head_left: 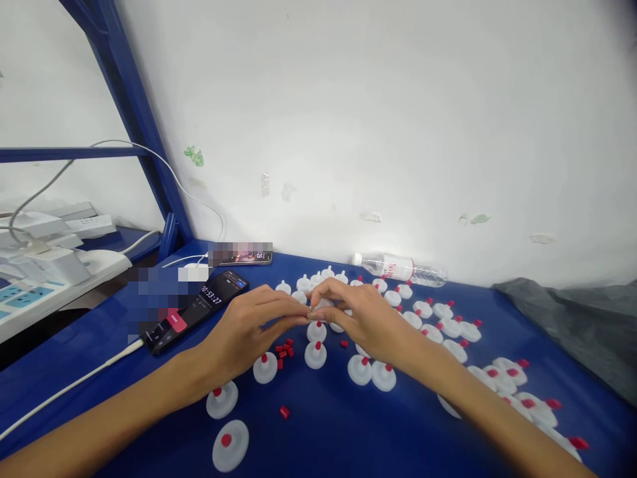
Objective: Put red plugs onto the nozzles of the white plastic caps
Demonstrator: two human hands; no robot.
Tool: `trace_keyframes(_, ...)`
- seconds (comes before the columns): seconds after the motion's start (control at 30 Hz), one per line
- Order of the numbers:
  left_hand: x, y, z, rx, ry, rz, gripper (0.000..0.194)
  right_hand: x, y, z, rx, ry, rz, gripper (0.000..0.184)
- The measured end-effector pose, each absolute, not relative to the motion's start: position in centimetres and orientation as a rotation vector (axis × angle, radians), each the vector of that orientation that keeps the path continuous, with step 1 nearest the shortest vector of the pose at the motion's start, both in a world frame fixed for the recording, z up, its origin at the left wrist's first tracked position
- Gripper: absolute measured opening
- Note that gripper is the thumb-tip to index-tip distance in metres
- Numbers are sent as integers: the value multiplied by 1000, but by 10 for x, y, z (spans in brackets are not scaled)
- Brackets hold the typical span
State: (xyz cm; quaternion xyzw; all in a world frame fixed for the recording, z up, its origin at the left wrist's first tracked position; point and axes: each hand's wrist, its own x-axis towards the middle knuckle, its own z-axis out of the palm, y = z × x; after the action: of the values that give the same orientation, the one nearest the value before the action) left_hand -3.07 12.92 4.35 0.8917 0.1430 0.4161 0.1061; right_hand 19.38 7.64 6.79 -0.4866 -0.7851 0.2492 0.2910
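Above the middle of the blue tabletop, my two hands meet at the fingertips. My right hand is closed around a small white plastic disc, partly covered by its fingers. Thumb and fingers of my left hand pinch together at the disc's left edge; what lies between them is hidden. Just below stand white discs with red caps on their spouts, such as this capped disc. Several loose red caps lie under my left hand. Behind my hands are white discs with bare spouts.
Many red-capped discs spread across the right side. A plastic bottle lies along the wall. At left are a lit phone with a cable, another phone and a power strip. Dark plastic sheeting covers the right edge.
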Motion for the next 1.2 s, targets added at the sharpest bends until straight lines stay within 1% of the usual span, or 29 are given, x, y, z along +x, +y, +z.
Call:
trace_keyframes(0.1,-30,131,43,2627,438,1219,10,194,76,71,-1335,-2109,638,10)
trace_keyframes(0.3,-29,125,46,2622,451,1223,9,189,73,72,-1420,-2110,442,10)
trace_keyframes(0.43,-29,122,47,2621,431,1256,13,186,72,70,-1421,-2137,314,8)
trace_keyframes(0.57,-29,122,47,2612,391,1273,13,184,69,69,-1391,-2189,281,14)
trace_keyframes(0.8,-30,122,46,2490,523,1215,9,183,69,68,-1342,-2212,165,15)
trace_keyframes(0.97,-28,121,53,2342,653,1099,4,186,71,70,-1240,-2193,229,10)
trace_keyframes(1.0,-27,121,55,2286,681,1080,9,186,71,70,-1214,-2188,259,9)
trace_keyframes(1.1,-27,121,61,2017,686,973,34,187,70,71,-1119,-2180,292,10)
trace_keyframes(1.2,-29,122,65,1796,609,850,54,185,70,70,-996,-2167,190,8)
